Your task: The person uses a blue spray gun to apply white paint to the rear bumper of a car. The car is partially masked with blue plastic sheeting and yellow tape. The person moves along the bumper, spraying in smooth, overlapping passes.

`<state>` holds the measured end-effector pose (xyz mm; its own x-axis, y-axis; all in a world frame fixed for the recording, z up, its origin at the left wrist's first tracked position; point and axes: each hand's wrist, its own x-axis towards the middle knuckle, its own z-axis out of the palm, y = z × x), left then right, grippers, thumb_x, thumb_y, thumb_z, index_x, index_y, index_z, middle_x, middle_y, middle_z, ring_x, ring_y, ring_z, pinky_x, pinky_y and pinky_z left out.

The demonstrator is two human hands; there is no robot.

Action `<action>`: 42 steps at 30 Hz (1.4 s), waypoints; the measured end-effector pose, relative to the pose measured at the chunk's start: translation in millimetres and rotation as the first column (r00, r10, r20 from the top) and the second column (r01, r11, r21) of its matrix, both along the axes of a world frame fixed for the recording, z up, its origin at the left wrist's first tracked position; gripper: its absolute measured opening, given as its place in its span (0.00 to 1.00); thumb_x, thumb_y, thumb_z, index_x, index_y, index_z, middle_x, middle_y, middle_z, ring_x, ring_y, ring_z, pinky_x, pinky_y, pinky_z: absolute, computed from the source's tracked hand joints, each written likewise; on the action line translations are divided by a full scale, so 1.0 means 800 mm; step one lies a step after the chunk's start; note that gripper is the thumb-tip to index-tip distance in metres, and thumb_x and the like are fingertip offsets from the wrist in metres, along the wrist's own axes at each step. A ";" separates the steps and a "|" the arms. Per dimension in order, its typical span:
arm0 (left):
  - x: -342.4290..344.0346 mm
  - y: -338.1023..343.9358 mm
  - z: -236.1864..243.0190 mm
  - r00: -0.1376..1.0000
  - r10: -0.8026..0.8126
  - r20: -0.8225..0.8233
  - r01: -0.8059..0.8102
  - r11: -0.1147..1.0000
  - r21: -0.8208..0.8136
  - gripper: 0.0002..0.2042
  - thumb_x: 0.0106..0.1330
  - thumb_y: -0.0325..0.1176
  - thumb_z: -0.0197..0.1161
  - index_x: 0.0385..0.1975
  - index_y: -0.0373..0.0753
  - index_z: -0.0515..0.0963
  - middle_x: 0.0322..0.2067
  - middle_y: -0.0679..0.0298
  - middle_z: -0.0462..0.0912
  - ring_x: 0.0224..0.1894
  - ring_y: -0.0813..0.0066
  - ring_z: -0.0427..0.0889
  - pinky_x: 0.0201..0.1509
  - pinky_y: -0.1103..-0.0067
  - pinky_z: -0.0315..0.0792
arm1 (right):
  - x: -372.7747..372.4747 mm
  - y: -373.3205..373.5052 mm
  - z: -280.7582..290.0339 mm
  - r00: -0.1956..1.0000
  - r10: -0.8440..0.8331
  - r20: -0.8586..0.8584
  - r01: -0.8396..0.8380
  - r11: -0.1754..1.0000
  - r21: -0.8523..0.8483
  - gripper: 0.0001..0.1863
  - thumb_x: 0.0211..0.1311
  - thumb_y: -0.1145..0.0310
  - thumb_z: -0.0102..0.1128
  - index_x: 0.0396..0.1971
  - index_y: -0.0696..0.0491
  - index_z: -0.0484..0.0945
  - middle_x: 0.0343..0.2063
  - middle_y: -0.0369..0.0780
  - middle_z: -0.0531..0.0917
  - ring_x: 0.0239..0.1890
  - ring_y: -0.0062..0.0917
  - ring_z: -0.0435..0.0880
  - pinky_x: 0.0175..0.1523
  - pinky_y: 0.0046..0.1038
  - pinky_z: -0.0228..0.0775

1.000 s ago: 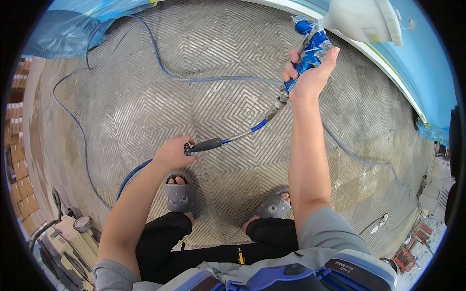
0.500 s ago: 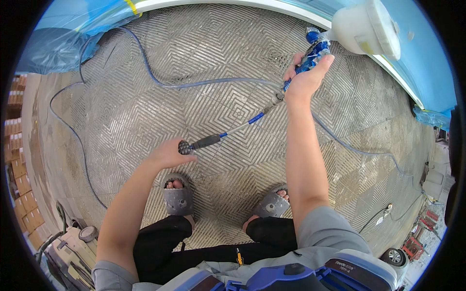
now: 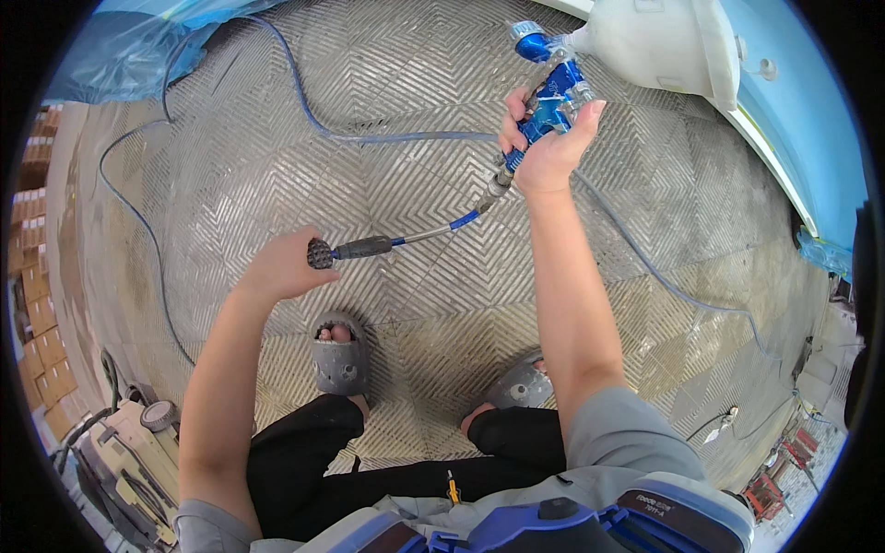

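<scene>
My right hand (image 3: 550,158) is wrapped round the handle of a blue spray gun (image 3: 556,88), its thumb reaching up the side. A large white paint cup (image 3: 653,44) is fitted to the gun and leans to the right. From the bottom of the handle a short clear-and-blue air hose (image 3: 433,231) runs left to a black sleeve (image 3: 365,247). Beyond that sleeve sits a dark, knobbly round fitting (image 3: 320,254), and my left hand (image 3: 281,264) is closed around it. The left fingers are partly hidden.
A long blue-grey hose (image 3: 406,138) loops over the ribbed floor behind the gun. Blue masking film (image 3: 793,138) covers a surface at right, and more film (image 3: 124,69) hangs at upper left. Cardboard boxes (image 3: 46,355) and a beige machine (image 3: 138,452) stand at left. My slippered feet (image 3: 341,364) are below.
The spray gun and cup have come left and turned a little in my right hand. My left hand, on the round fitting, has moved left and slightly away from me.
</scene>
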<state>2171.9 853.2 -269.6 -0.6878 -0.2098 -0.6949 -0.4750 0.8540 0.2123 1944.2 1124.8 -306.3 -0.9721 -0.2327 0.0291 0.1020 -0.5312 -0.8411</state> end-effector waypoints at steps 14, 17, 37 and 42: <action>-0.008 0.039 -0.009 0.994 0.063 -0.088 -0.061 0.998 0.034 0.29 0.57 0.51 0.75 0.53 0.37 0.78 0.44 0.49 0.87 0.49 0.47 0.85 0.53 0.60 0.77 | -0.014 0.021 -0.019 0.973 -0.225 0.041 0.215 0.961 0.177 0.45 0.70 0.23 0.27 0.34 0.56 0.71 0.26 0.39 0.76 0.16 0.24 0.67 0.24 0.30 0.61; -0.014 0.045 -0.009 0.993 0.037 -0.109 -0.032 0.999 0.043 0.29 0.57 0.50 0.75 0.53 0.37 0.78 0.43 0.49 0.87 0.48 0.47 0.85 0.52 0.60 0.77 | -0.018 0.034 -0.019 0.970 -0.239 0.043 0.228 0.957 0.180 0.44 0.70 0.24 0.27 0.34 0.56 0.71 0.26 0.38 0.76 0.16 0.24 0.67 0.24 0.30 0.61; 0.002 0.086 0.169 0.993 0.116 0.025 -0.116 0.993 -0.003 0.37 0.63 0.44 0.74 0.68 0.31 0.68 0.32 0.53 0.84 0.36 0.62 0.85 0.43 0.69 0.77 | -0.037 0.118 0.020 0.844 -0.517 0.144 0.502 0.855 0.131 0.43 0.74 0.26 0.23 0.32 0.54 0.70 0.24 0.38 0.75 0.16 0.26 0.65 0.24 0.31 0.60; 0.037 0.114 0.237 0.976 0.176 -0.126 -0.178 0.984 -0.006 0.36 0.64 0.42 0.72 0.68 0.30 0.69 0.23 0.60 0.75 0.26 0.67 0.75 0.34 0.72 0.72 | -0.020 0.105 0.024 0.890 -0.372 0.264 0.375 0.926 0.042 0.43 0.74 0.26 0.24 0.32 0.54 0.70 0.24 0.39 0.76 0.16 0.25 0.66 0.23 0.31 0.59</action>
<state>2201.7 944.2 -79.8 -0.7197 -0.3472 -0.6012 -0.5899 0.7625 0.2658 1928.2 1208.7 -287.2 -0.9600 0.1477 -0.2380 0.1103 -0.5816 -0.8060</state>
